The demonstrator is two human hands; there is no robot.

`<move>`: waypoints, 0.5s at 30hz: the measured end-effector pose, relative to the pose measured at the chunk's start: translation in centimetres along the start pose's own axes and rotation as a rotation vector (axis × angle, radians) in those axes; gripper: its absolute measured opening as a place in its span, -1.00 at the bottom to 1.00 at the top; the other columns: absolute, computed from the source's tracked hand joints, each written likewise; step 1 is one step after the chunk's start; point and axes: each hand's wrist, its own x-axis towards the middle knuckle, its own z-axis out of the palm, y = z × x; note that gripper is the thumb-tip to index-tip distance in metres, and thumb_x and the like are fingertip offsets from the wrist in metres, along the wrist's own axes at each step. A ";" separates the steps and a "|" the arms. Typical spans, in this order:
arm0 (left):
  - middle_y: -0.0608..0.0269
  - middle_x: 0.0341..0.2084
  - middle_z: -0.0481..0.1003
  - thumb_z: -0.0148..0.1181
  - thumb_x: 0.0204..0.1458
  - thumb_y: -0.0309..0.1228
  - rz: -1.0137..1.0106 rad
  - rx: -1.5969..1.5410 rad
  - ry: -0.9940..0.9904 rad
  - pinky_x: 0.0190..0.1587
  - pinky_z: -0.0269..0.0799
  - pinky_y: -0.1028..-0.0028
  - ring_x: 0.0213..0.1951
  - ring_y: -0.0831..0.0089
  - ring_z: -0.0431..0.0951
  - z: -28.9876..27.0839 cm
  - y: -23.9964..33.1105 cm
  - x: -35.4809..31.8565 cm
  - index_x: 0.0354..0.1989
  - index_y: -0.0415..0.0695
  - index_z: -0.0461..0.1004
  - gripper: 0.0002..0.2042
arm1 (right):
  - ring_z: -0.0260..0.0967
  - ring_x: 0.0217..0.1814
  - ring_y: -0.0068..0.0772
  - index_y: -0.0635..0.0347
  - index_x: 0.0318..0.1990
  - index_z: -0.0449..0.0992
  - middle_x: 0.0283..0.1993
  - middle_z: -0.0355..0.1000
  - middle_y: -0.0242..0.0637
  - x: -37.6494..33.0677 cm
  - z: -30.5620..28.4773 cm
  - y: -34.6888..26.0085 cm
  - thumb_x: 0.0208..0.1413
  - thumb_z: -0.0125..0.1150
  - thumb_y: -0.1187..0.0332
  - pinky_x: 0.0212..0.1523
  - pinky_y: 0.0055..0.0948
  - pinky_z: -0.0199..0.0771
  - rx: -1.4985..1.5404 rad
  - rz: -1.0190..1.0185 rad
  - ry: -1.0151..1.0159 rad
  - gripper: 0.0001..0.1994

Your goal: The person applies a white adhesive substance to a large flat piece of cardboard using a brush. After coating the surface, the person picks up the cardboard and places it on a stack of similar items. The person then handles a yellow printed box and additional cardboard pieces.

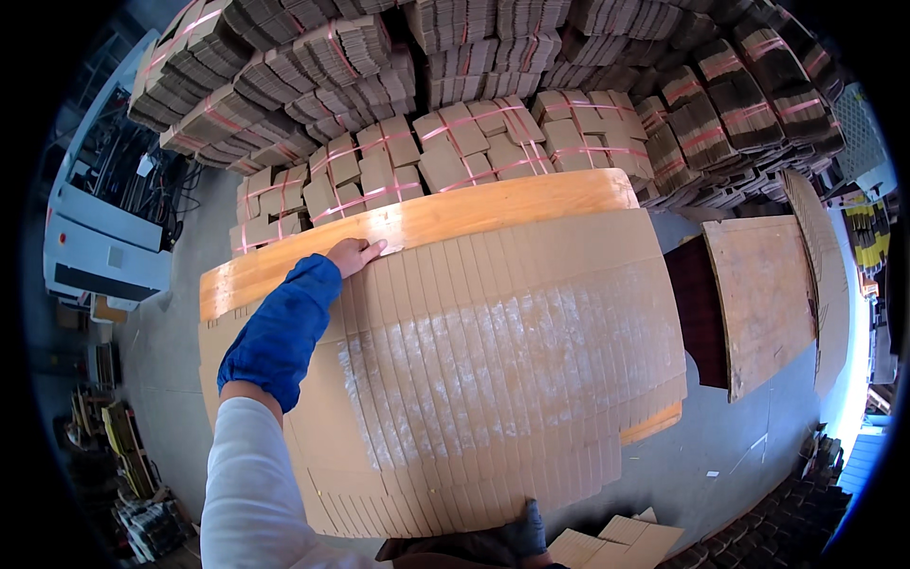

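Flat brown cardboard sheets (313, 427) lie fanned out in overlapping strips on an orange-brown wooden board (493, 201). White, glue-like smears (483, 365) cross their middle. At the sheets' far edge, my left hand (355, 254) is closed on the cardboard, its fingers together beside the board; a blue sleeve cover (284, 327) covers that forearm. My right hand (531, 533), in a dark glove, is at the near edge with one digit over the cardboard. It appears closed on that edge, but its other fingers are hidden.
Strapped bundles of flat cardboard (474, 147) are stacked beyond the board. A white machine (104, 237) stands at left. Wooden panels (763, 294) lean at right over the grey floor (701, 450). Loose cardboard pieces (621, 541) lie by my right hand.
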 end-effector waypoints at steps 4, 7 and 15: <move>-0.22 -0.16 0.49 -0.20 0.09 0.25 0.036 -0.040 -0.027 0.08 0.29 0.26 -0.02 -0.02 0.46 0.0 0.0 -0.3 -0.11 -0.29 0.50 -0.27 | 0.03 0.36 -0.02 0.21 0.33 0.03 0.35 0.06 -0.09 -0.1 0.3 -0.1 0.18 0.04 -0.04 0.36 0.02 0.01 0.005 0.002 0.006 -0.29; -0.28 -0.09 0.46 -0.21 0.07 0.30 0.058 -0.093 0.010 0.12 0.26 0.25 0.03 -0.04 0.43 0.2 -0.1 -0.9 -0.07 -0.31 0.48 -0.22 | -0.02 0.38 -0.03 0.21 0.34 -0.01 0.36 0.04 -0.10 -0.1 -0.2 0.0 0.16 0.05 -0.06 0.37 0.01 -0.02 -0.019 -0.004 0.013 -0.26; -0.11 -0.14 0.49 -0.15 0.06 0.30 0.059 -0.031 -0.181 0.07 0.29 0.27 -0.02 0.10 0.45 -1.6 1.2 -1.3 -0.06 -0.25 0.45 -0.26 | -0.10 0.40 0.01 0.23 0.35 -0.04 0.38 -0.02 -0.08 -0.4 -0.1 0.0 0.07 0.13 -0.11 0.40 0.05 -0.12 0.089 0.090 0.012 -0.16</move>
